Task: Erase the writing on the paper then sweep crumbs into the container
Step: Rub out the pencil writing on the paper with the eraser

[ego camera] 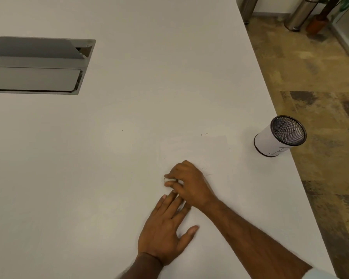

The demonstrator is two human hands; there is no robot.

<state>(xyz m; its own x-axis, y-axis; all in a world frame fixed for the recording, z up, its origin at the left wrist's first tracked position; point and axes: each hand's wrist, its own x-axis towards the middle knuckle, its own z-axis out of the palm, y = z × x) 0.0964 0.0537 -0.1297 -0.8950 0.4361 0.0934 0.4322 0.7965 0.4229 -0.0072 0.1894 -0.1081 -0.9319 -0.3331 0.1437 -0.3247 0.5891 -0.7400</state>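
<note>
Paper (199, 154): it lies flat on the bench (129, 117), white on white with faint edges, under and just beyond your two hands.
Eraser (166, 179): a small pale piece at the paper's left part, its tip showing past your fingertips.
Right grip: your right hand (189, 182) is clenched on the eraser, pinching it between thumb and fingers. Rub in short strokes, running away from the pinned side so the sheet does not buckle.
Left grip: your left hand (163, 232) is released, fingers straight and flat, pressing down just beside the right hand. Put the weight close to where you rub.
Marks (207, 172): thin dark lines show just beside the right hand; I cannot tell whether they are writing or crumbs. Lift the eraser and look before you call the sheet clean.
Crumbs (204, 134): a few dark specks lie near the paper's far edge. Leave them until the rubbing is done.
Container (278, 137): the mesh cup stands well apart to the right, near the bench's edge. When you sweep, go gently, since a hard push could tip it off.
</note>
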